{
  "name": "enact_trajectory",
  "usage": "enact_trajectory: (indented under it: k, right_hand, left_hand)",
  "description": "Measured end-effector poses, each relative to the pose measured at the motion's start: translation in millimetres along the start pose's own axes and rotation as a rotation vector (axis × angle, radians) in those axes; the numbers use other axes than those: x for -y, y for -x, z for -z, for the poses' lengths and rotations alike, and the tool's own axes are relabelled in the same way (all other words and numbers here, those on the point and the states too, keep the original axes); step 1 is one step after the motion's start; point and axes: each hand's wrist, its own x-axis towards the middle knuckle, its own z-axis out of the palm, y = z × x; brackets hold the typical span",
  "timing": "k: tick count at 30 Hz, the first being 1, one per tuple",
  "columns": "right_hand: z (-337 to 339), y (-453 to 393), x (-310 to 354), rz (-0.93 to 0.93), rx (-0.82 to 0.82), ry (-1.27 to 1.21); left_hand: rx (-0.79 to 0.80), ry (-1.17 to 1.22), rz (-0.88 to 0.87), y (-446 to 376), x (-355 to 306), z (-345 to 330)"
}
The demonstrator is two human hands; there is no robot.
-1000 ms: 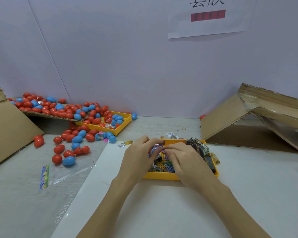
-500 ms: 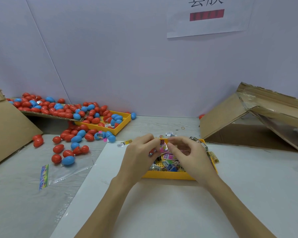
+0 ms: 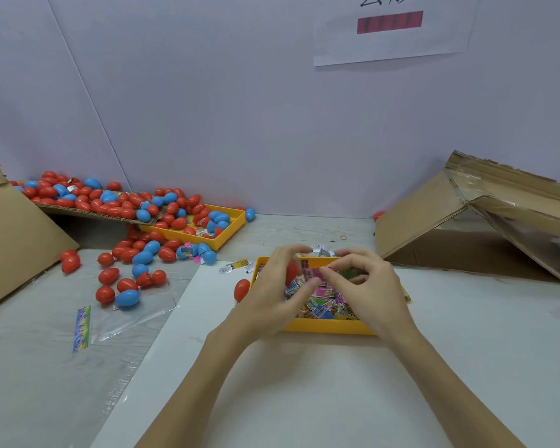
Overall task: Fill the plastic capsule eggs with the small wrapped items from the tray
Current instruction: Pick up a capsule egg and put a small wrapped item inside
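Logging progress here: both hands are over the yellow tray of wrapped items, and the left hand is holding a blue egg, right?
Not quite. In the head view the left hand holds a red egg, not a blue one. Both hands, the right hand included, are over the yellow tray of wrapped items.

Tray point(image 3: 324, 327) of wrapped items point(image 3: 325, 305) centre on sheet point(image 3: 304, 383); egg pile point(image 3: 117, 202) and second tray point(image 3: 230, 232) far left; folded cardboard point(image 3: 466, 221) right; one egg point(image 3: 241, 289) just left of tray.
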Motion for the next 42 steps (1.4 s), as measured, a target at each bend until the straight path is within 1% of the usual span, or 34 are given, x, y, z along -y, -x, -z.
enact_trajectory:
  k: [2, 4, 5, 7, 10, 14, 15, 18, 21, 23, 25, 26, 27, 28, 30, 31, 32, 34, 36, 38, 39, 42]
  right_hand:
    - [2.3, 0.9, 2.1, 0.027, -0.021, 0.015]
    - [3.3, 1.6, 4.6, 0.028, -0.036, -0.012]
    - [3.5, 1.8, 5.2, 0.031, -0.040, -0.023]
    - [2.3, 1.2, 5.3, 0.019, -0.036, -0.048]
    - [1.3, 1.2, 7.4, -0.092, 0.003, -0.230]
    - [1.2, 2.5, 7.8, -0.163, 0.040, -0.362]
    - [0.8, 2.0, 7.2, -0.170, 0.045, -0.383]
    - [-1.8, 2.2, 6.3, -0.169, 0.055, -0.431]
    - [-3.7, 3.7, 7.1, -0.161, 0.093, -0.440]
    - [-5.5, 3.0, 7.8, -0.217, 0.149, -0.472]
    - [-5.5, 1.8, 10.9, -0.312, 0.193, -0.588]
    - [-4.9, 1.5, 11.7, -0.322, 0.205, -0.611]
    - [-3.8, 1.2, 11.6, -0.285, 0.213, -0.577]
    - [-2.6, 2.0, 11.0, -0.209, 0.219, -0.488]
    - [-1.5, 5.1, 8.0, -0.018, 0.219, -0.203]
    - [-2.5, 6.2, 5.3, 0.061, 0.222, -0.051]
    - [-4.4, 7.1, 3.1, 0.112, 0.225, 0.066]
    - [-8.1, 9.6, 2.5, 0.145, 0.238, 0.156]
    - [-9.3, 9.7, 1.6, 0.156, 0.256, 0.191]
    - [-8.4, 8.3, -0.6, 0.150, 0.241, 0.222]
    - [-7.6, 7.4, -1.5, 0.130, 0.215, 0.220]
    - [-6.2, 4.1, -3.3, 0.036, 0.127, 0.151]
  left_hand:
    - [-0.018, 0.202, 0.137, -0.1, -3.0, 0.8]
    - [-0.054, 0.319, 0.197, -0.6, -4.5, 4.4]
    - [-0.042, 0.361, 0.213, -0.5, -4.9, 6.2]
    - [0.009, 0.423, 0.211, -0.9, -6.7, 9.6]
    - [0.033, 0.436, 0.208, -2.2, -6.2, 10.2]
    - [-0.030, 0.523, 0.360, -5.6, -6.4, 7.4]
    - [-0.035, 0.543, 0.375, -5.8, -6.2, 7.2]
    - [-0.002, 0.477, 0.348, -4.3, -14.1, 6.8]
    - [-0.020, 0.418, 0.287, -3.0, -13.4, 2.9]
    - [-0.047, 0.402, 0.272, -2.7, -12.6, 3.4]
    - [-0.057, 0.382, 0.285, -2.5, -9.5, 4.7]
    - [-0.058, 0.353, 0.282, -2.2, -9.9, 5.5]
    - [-0.066, 0.280, 0.248, -1.6, -8.9, 5.9]
    - [-0.077, 0.160, 0.174, -0.9, -7.2, 6.6]
    - [-0.060, -0.094, -0.007, 0.5, -1.7, 5.9]
    - [-0.034, -0.170, -0.058, 1.2, 0.7, 5.5]
    - [-0.006, -0.213, -0.074, 1.6, 2.4, 5.4]
    - [0.035, -0.258, -0.078, 2.3, 5.6, 4.8]
    - [0.062, -0.271, -0.061, 2.8, 5.3, 3.8]
    - [0.090, -0.221, 0.000, 3.4, 2.2, 2.6]
    - [0.112, -0.155, 0.058, 3.4, -0.1, 2.3]
    - [0.147, 0.150, 0.264, 2.6, -8.8, 6.0]
